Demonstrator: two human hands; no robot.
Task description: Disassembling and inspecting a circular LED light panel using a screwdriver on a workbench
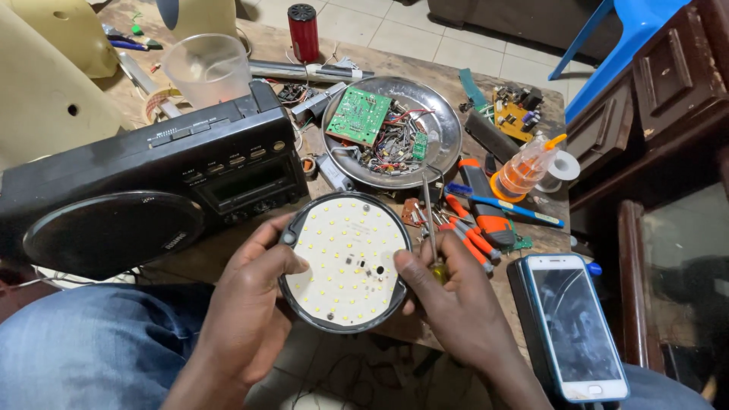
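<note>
- Left hand [254, 304] grips the round LED lamp [345, 262] at the near counter [213, 254] edge, fingers clamped on its rim.
- Right hand [456, 304] clamps a screwdriver [431, 228] and steadies the lamp's right rim.
- LED board lies exposed; no cover on it.

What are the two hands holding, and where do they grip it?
Both hold a round LED lamp panel by its dark rim: the left hand on its left edge, the right hand on its right edge. The right hand also grips a screwdriver by its handle.

both hands [250, 304] [456, 296] grip round led panel [345, 262]; right hand also holds screwdriver [430, 228], tip perhaps in metal bowl [448, 137].
</note>
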